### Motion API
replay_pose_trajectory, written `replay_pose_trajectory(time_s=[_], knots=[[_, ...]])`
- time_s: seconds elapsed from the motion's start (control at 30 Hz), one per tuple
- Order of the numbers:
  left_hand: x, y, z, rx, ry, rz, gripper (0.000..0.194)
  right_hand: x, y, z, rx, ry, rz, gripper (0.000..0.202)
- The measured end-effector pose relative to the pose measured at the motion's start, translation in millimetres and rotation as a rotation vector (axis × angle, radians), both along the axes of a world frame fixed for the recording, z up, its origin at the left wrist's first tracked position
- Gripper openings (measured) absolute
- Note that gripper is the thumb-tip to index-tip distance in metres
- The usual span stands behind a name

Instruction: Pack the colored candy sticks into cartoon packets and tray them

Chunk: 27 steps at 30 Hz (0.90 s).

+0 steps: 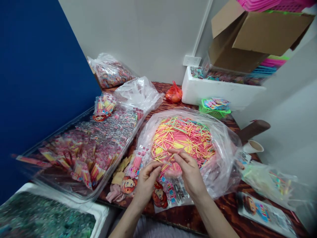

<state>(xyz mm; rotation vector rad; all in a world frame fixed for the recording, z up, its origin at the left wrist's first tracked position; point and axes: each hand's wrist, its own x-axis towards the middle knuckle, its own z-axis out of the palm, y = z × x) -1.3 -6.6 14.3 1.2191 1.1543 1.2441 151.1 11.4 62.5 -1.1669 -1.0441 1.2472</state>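
Observation:
A large clear plastic bag (224, 148) lies open on the dark wooden table, full of thin pink, yellow and green sticks (183, 135). Over its near edge, my right hand (189, 172) pinches a few of the sticks between thumb and fingers. My left hand (148, 178) is to its left, thumb and fingertips pressed together near the ends of sticks; what it holds is too small to make out. Beneath and between my hands lie printed packets with a cartoon doll face (159, 195). Another such packet (128, 183) is left of my left hand.
On the left, a clear tray (99, 185) holds many filled packets. Behind are plastic bags (138, 92), a red bag (174, 93), a green basket (215, 112) and a white foam box (220, 92) under a cardboard box (269, 33). A paper cup (253, 146) stands right.

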Motion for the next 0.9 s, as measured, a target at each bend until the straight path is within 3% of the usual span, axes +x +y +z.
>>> replay_pose_trajectory(time_s=[0.23,0.3,0.4,0.47,0.6,0.77,0.9], knots=[[0,-2,3.1,0.002,-0.029,-0.012,0.016,-8,-8,11.8,0.158,-0.037,-0.129,0.063],[0,-2,3.2,-0.003,-0.041,-0.019,0.016,-7,-10,12.6,0.219,-0.167,-0.151,0.049],[-1,-3,4.0,-0.011,-0.052,-0.009,0.016,-4,-12,12.5,0.283,-0.319,-0.076,0.016],[-1,-3,5.3,-0.016,-0.058,0.007,0.016,-3,-12,12.9,0.306,-0.35,-0.025,0.019],[-3,-5,6.4,-0.032,-0.071,0.019,0.016,-2,-14,13.6,0.315,-0.39,-0.052,0.015],[-9,-7,-1.9,-0.08,-0.098,0.005,0.019,-5,-14,9.2,0.312,-0.514,0.098,0.012],[-18,-8,-5.9,-0.162,-0.124,-0.131,0.035,-17,-20,7.1,0.333,-0.533,0.112,0.014]])
